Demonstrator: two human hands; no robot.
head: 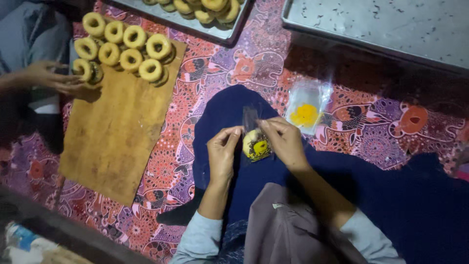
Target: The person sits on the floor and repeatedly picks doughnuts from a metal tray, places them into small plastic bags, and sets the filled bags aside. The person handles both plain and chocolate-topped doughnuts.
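Both hands, left (222,149) and right (285,142), pinching a small clear plastic bag (255,139) with a ring-shaped pastry inside, over a dark-blue lap, apparently for sealing; more pastries (122,46) on the wooden board's (112,142) far end.

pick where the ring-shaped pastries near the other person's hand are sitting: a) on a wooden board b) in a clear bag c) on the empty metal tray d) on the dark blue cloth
a: the ring-shaped pastries lie in rows at the far end of the wooden board, where the other person's hand touches them.
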